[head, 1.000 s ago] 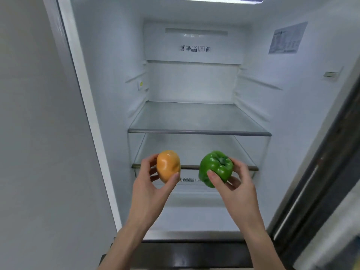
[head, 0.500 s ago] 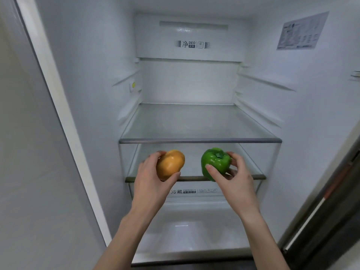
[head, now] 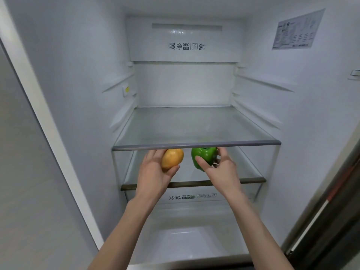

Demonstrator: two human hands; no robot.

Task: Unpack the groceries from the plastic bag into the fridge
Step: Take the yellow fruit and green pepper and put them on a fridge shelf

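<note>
left hand (head: 155, 172): I see it wrapped around the orange fruit (head: 172, 159) from the left and below, thumb under the lower end. Firm grasp, fruit off any surface.
right hand (head: 222, 170): wrapped around the green pepper (head: 203, 157), thumb on the front face, fingers behind on the right. Also carried, not resting.
fruit axis: long axis tilts from lower left to upper right in the frame; the upper end sits just under the front rail of the upper glass shelf (head: 196, 145).
pepper axis: roughly upright, stem end up and partly cut off by that same rail.
key relation: both items are centre frame, side by side, near each other but apart, in the gap between the upper glass shelf and the lower shelf (head: 251, 180). The lower shelf surface lies below and beyond both hands.
nearer hand: about level; I can't call either one deeper in.
next move, my read: push forward and lower onto the lower shelf, then let go.
risk: tops are close to the upper rail, so I'd drop a little before going in. The fruit is rounded and may roll once freed.
bag: not in view.
fridge (head: 87, 94): no groceries on the shelves that I can see.
</note>
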